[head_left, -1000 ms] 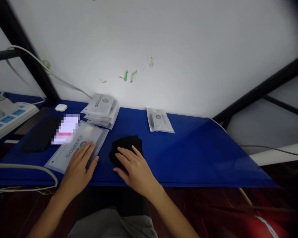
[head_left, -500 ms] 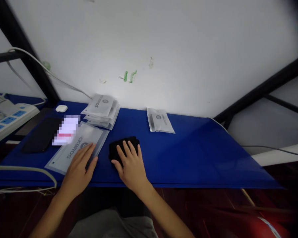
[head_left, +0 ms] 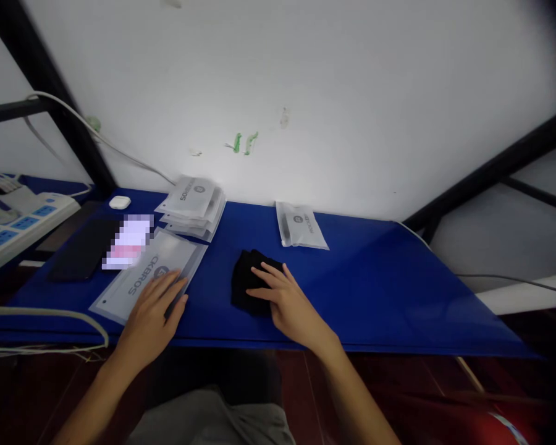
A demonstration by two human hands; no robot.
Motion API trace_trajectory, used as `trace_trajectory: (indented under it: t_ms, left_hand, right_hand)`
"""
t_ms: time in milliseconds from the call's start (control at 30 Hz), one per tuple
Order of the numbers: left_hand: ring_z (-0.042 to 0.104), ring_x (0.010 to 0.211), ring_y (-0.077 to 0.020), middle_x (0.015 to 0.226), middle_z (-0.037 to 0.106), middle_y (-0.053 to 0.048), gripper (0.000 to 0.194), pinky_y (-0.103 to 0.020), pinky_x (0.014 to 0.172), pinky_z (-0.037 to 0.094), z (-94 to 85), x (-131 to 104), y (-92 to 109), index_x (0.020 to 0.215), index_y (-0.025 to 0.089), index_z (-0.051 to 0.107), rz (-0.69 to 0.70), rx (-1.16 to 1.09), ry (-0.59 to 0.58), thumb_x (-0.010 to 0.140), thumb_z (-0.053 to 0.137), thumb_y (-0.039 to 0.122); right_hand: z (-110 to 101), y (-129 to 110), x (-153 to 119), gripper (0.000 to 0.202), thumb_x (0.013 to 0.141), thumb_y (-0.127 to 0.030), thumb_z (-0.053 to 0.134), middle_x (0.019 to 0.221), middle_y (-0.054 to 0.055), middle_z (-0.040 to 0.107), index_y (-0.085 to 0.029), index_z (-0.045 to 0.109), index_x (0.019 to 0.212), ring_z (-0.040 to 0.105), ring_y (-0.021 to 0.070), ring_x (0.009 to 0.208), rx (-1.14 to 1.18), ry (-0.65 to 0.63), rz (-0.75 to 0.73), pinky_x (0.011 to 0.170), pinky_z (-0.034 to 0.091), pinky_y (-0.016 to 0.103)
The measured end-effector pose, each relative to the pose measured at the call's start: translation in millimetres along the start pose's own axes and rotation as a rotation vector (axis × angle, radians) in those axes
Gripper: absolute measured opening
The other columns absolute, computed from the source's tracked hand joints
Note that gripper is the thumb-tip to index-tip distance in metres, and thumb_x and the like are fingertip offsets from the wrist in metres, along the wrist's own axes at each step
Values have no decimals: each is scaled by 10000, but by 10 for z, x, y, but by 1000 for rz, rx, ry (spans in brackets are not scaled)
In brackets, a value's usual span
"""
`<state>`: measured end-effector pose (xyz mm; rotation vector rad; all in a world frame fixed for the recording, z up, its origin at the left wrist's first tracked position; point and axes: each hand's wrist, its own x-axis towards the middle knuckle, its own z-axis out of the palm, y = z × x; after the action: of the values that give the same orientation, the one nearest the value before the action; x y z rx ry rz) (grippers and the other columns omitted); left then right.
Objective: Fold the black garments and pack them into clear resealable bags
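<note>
A folded black cloth item [head_left: 246, 285] lies on the blue table [head_left: 380, 290]. My right hand [head_left: 290, 303] rests on its right part, fingers spread and pointing left across it. Left of the cloth is a flat translucent printed bag [head_left: 176, 250]. My left hand [head_left: 155, 312] lies on the bag's lower right part with the fingers extended. What the thumb of my right hand touches is hidden.
Several filled bags [head_left: 192, 201] are stacked by the wall, and another filled bag [head_left: 301, 227] lies right of them. A lit phone [head_left: 128, 241], black flat object [head_left: 81, 250], white case [head_left: 119, 202] and power strip [head_left: 25, 225] are at left. Black metal bars [head_left: 495, 164] flank the table.
My right hand has moved right and turned, and the black cloth has shifted right and rotated with it. My left hand has stayed on the flat bag.
</note>
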<state>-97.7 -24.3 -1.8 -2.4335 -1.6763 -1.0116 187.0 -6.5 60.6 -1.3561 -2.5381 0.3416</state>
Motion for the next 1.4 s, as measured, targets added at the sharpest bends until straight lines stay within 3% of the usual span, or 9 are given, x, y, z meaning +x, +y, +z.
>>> trace_trajectory:
  t_ms: [67,167,233,300,400,567,767,1233,1400]
  left_hand:
    - [511,1251,-282,1317,577,-122,345,-537,1085,391,2,2,3,1233,185,574,1,-8,-7,940,446,314]
    - [504,1261,-276,1324,573,-108,344,-534,1087,392,7,9,9,1243,206,566,-6,-14,-14,941,442,312]
    - [506,1259,-276,1321,575,-111,343,-532,1089,391,13,10,9,1242,206,567,-8,-12,-11,940,443,310]
    - [507,1257,-281,1317,577,-119,345,-534,1091,388,19,8,5,1239,194,570,-7,-11,-9,938,446,309]
    - [506,1257,-282,1311,581,-120,343,-533,1084,398,23,1,1,1230,189,577,-10,-14,-9,939,443,309]
    - [502,1259,-282,1315,579,-119,345,-527,1082,402,24,-5,2,1225,180,585,-16,-16,-10,938,446,310]
    - [499,1262,-276,1320,575,-108,343,-514,1100,384,27,-2,4,1222,195,596,-22,-29,-18,934,448,307]
    - [494,1219,-300,1278,567,-111,337,-517,1054,401,-13,30,70,1211,213,575,-41,60,-19,926,438,331]
    - [525,1111,-352,1164,583,-159,399,-543,900,477,-40,14,88,1202,168,575,-154,192,-34,923,406,398]
  right_hand:
    - [-11,20,-12,605,792,-3,336,1464,59,447,-259,582,1282,327,226,1398,17,124,82,1139,225,577]
    - [105,-63,85,491,946,-256,365,1524,114,338,-225,398,1435,290,288,1411,-28,305,235,1111,252,610]
    - [233,-134,191,560,952,-427,393,1533,158,299,-177,366,1453,260,336,1416,-75,293,296,1098,262,623]
    - [348,-169,282,602,945,-486,392,1517,184,322,-147,384,1442,260,360,1411,-119,247,315,1090,263,630]
    - [422,-124,321,564,945,-454,409,1500,174,363,-167,408,1429,283,349,1404,-167,205,278,1094,255,625]
    - [320,137,167,525,943,-409,420,1509,123,366,-209,411,1428,276,296,1415,-186,159,178,1119,251,574]
    - [259,376,38,519,947,-406,412,1510,113,369,-231,397,1435,282,287,1414,-187,176,208,1110,261,579]
    - [291,381,32,524,946,-408,406,1504,113,381,-224,392,1437,290,284,1411,-169,211,201,1113,254,579]
    - [295,384,28,526,952,-422,388,1510,109,370,-195,408,1425,282,278,1414,-173,197,208,1123,245,564]
